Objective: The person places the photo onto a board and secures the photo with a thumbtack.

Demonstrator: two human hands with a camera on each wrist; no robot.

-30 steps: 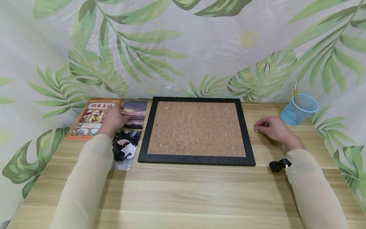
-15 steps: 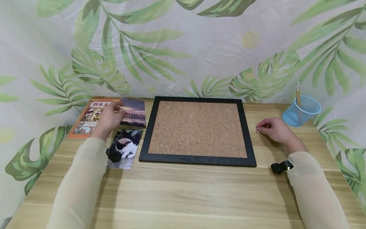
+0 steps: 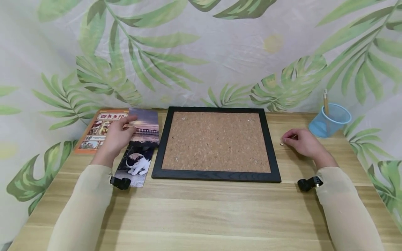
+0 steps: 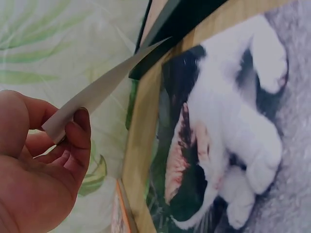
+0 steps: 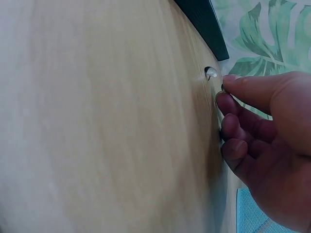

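Observation:
My left hand (image 3: 117, 136) pinches the left edge of a sunset photo of a bridge (image 3: 146, 127). In the left wrist view this photo (image 4: 104, 92) appears nearly edge-on, raised off the table. Below it a cat photo (image 3: 135, 167) lies flat, its top edge covered. On the right, my right hand (image 3: 304, 143) is low over the table, thumb and forefinger pinched together on a small thumbtack (image 5: 223, 89), mostly hidden by the fingertips. Another silver thumbtack (image 5: 210, 73) rests on the wood just beside them. A black-framed corkboard (image 3: 216, 176) lies flat between the hands.
An orange picture book (image 3: 91, 144) lies under and behind the left hand. At the back right stands a blue mesh pen cup (image 3: 320, 126) holding a pencil (image 3: 326, 104). Small shiny spots show near the corkboard's corners. A leaf-print curtain (image 3: 220, 52) closes off the back.
The left hand has drawn the bridge photo slightly left and lifted it, and the photo now overlaps the cat photo's top. The right hand has shifted only slightly.

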